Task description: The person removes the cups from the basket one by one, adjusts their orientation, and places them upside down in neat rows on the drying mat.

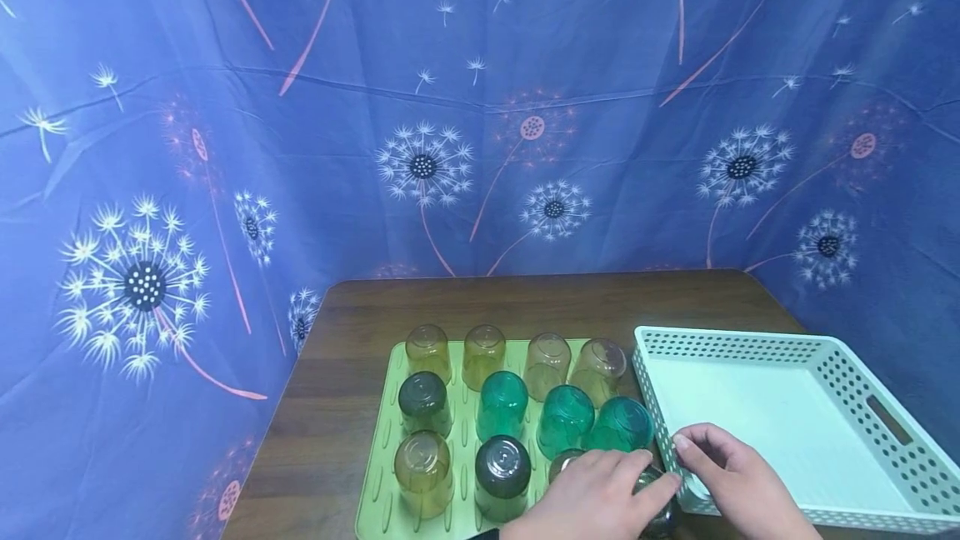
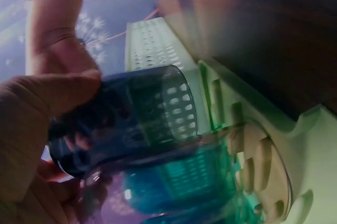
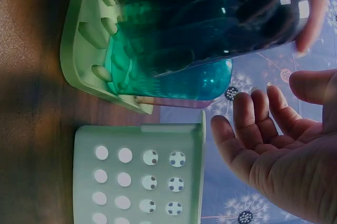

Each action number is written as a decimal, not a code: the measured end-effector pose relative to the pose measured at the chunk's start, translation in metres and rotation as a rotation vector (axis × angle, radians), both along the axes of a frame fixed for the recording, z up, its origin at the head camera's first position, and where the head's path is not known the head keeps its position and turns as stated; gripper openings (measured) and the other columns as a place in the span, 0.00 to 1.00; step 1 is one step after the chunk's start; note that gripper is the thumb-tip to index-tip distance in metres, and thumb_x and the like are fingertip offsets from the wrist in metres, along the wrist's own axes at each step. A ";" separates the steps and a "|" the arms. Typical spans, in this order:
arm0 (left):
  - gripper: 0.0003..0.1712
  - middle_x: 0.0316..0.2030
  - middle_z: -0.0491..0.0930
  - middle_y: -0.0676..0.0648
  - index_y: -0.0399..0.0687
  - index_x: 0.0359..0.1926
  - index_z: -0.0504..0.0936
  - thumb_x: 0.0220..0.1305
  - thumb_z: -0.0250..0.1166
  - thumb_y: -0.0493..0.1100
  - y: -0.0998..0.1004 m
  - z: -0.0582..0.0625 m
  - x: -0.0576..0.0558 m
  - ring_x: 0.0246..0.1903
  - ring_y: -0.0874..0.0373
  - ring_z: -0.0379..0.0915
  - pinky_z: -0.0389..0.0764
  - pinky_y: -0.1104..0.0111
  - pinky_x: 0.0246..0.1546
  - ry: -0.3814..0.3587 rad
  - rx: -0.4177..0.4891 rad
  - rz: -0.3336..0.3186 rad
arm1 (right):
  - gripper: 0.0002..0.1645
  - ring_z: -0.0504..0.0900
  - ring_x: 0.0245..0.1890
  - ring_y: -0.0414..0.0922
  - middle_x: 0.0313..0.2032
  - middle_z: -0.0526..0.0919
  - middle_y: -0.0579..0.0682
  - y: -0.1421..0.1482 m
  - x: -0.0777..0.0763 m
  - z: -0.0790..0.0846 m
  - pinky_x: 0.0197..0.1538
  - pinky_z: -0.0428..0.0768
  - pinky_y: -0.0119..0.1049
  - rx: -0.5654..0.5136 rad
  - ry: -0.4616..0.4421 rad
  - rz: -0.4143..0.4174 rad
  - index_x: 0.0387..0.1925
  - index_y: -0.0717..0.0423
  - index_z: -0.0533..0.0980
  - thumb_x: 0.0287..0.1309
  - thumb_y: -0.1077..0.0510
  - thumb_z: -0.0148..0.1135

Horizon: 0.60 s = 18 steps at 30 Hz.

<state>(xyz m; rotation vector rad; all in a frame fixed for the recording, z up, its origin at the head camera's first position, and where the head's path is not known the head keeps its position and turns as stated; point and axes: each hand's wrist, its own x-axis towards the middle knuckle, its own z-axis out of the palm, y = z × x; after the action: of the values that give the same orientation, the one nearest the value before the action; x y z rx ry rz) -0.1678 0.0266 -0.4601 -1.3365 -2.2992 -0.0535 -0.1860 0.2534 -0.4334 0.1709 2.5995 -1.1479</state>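
Observation:
My left hand (image 1: 600, 494) grips a dark grey drinking glass (image 2: 126, 113) at the right front corner of a green ridged drying mat (image 1: 372, 490). The glass is tilted in the left wrist view, and in the head view the hand covers most of it. Beside it, a pinkish glass (image 2: 110, 197) stands partly hidden under the same hand. My right hand (image 1: 738, 482) hovers by the near left rim of a pale green basket (image 1: 720, 338), fingers loosely bent and nothing held. In the right wrist view, its palm faces the dark glass across a small gap.
Upside-down glasses fill the mat: amber ones (image 1: 427, 352), pinkish ones (image 1: 547, 365), dark grey ones (image 1: 502, 477) and green ones (image 1: 566, 423). The perforated basket stands close along the mat's right side. A blue dandelion-patterned cloth (image 1: 480, 148) hangs behind the brown wooden table (image 1: 300, 457).

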 end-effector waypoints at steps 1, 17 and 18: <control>0.26 0.54 0.80 0.53 0.59 0.69 0.74 0.76 0.59 0.58 0.001 -0.003 0.000 0.45 0.66 0.80 0.82 0.77 0.47 0.031 -0.017 0.029 | 0.31 0.80 0.48 0.44 0.51 0.86 0.50 0.000 0.000 0.000 0.44 0.78 0.38 -0.008 0.000 0.002 0.59 0.58 0.78 0.78 0.36 0.52; 0.45 0.65 0.76 0.57 0.64 0.75 0.68 0.64 0.63 0.76 0.009 -0.009 0.000 0.59 0.64 0.76 0.78 0.70 0.56 -0.039 -0.181 0.269 | 0.24 0.84 0.52 0.45 0.51 0.87 0.50 -0.014 0.003 -0.004 0.49 0.82 0.40 -0.033 0.076 0.015 0.56 0.59 0.79 0.79 0.44 0.54; 0.44 0.65 0.75 0.57 0.65 0.75 0.69 0.64 0.63 0.76 0.009 -0.009 0.000 0.59 0.63 0.75 0.78 0.70 0.56 -0.044 -0.178 0.270 | 0.24 0.84 0.52 0.45 0.51 0.87 0.50 -0.014 0.002 -0.004 0.49 0.82 0.39 -0.030 0.078 0.017 0.56 0.59 0.79 0.79 0.43 0.54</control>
<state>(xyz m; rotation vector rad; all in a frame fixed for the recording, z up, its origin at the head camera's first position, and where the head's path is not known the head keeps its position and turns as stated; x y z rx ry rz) -0.1682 0.0354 -0.4692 -1.1030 -2.5506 0.2168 -0.1835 0.2391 -0.4369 0.0996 2.6448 -1.2098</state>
